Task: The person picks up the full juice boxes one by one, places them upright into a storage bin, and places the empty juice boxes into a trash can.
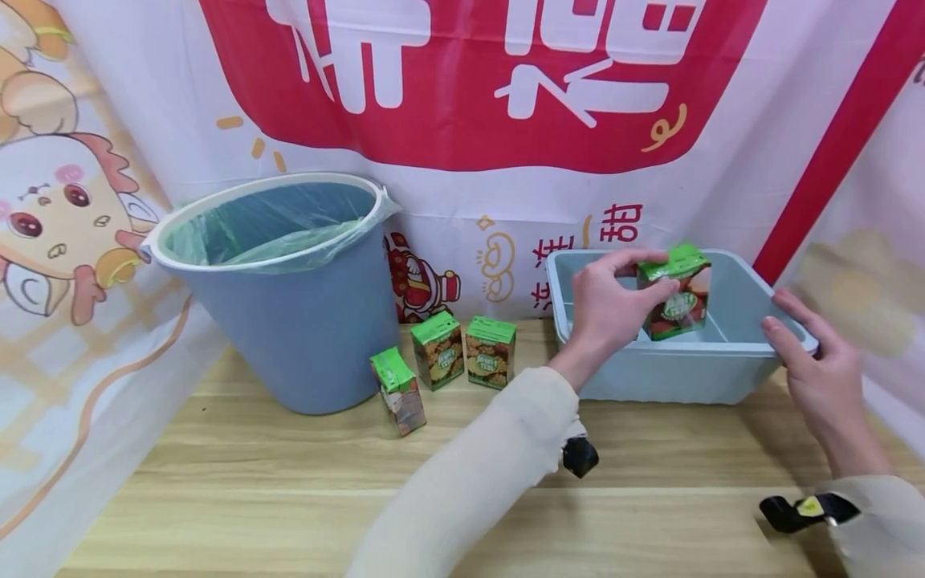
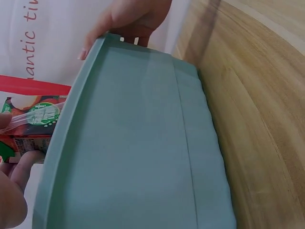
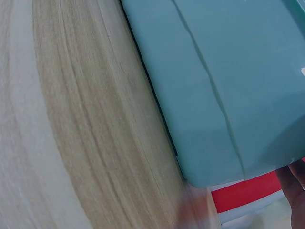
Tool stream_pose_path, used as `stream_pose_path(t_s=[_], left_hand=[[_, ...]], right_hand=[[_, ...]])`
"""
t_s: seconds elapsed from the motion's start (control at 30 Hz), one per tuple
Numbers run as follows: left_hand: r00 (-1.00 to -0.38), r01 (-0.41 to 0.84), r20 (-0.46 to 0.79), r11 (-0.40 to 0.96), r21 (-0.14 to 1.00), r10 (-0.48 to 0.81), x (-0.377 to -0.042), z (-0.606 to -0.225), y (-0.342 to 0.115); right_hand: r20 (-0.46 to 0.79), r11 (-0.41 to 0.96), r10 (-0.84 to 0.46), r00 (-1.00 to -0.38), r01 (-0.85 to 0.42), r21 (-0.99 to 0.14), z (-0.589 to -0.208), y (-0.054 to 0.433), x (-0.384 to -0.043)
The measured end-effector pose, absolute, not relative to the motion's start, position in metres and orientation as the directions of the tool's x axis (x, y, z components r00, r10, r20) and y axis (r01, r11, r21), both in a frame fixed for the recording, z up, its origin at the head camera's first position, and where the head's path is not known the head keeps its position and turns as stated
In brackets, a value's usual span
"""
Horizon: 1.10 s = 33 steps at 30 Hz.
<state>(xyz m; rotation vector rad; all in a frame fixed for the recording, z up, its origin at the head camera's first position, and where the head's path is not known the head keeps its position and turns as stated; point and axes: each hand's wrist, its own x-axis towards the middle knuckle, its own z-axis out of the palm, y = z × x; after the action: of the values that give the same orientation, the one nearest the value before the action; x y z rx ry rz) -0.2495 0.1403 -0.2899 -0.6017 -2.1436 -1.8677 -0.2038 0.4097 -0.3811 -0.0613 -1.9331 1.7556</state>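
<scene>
My left hand (image 1: 611, 299) pinches a small drink carton (image 1: 682, 299) with a green top, holding it upright over the pale blue-green plastic basin (image 1: 665, 373). In the left wrist view, a straw in clear wrapping (image 2: 29, 117) lies along the side of this carton. At the basin's right end, my right hand (image 1: 827, 373) grips the rim, thumb on top near the corner. Only a small part of that hand (image 3: 296, 183) shows in the right wrist view. The basin's floor is mostly hidden behind its front wall and my left hand.
A blue bin (image 1: 289, 337) with a clear liner stands at the left. Beside it on the wooden table (image 1: 289, 490) are three similar cartons: a tilted one (image 1: 401, 393), an upright one (image 1: 438, 353) and another upright one (image 1: 491, 355). A printed cloth (image 1: 462, 193) hangs behind.
</scene>
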Motion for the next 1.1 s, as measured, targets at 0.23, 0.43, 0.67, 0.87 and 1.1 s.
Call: stream_pose_path(t_s=[0.23, 0.43, 0.67, 0.87, 1.1], left_hand=[[-0.908, 0.411, 0.394, 0.128, 0.903, 0.140, -0.257, -0.298, 0.140], [-0.926, 0.370, 0.344, 0.189, 0.909, 0.158, -0.263, -0.298, 0.147], [-0.938, 0.327, 0.281, 0.253, 0.910, 0.203, -0.269, -0.296, 0.156], [-0.938, 0.328, 0.264, 0.323, 0.888, 0.225, -0.273, -0.296, 0.162], [-0.943, 0.310, 0.223, 0.407, 0.859, 0.248, -0.277, -0.296, 0.169]], right_hand=[[0.360, 0.126, 0.374, -0.855, -0.338, -0.933, -0.384, 0.405, -0.206], [0.341, 0.157, 0.370, -0.864, -0.304, -0.940, -0.383, 0.408, -0.205], [0.338, 0.176, 0.360, -0.869, -0.293, -0.940, -0.383, 0.410, -0.204], [0.346, 0.177, 0.365, -0.864, -0.300, -0.937, -0.382, 0.410, -0.205], [0.361, 0.187, 0.370, -0.856, -0.312, -0.932, -0.382, 0.411, -0.204]])
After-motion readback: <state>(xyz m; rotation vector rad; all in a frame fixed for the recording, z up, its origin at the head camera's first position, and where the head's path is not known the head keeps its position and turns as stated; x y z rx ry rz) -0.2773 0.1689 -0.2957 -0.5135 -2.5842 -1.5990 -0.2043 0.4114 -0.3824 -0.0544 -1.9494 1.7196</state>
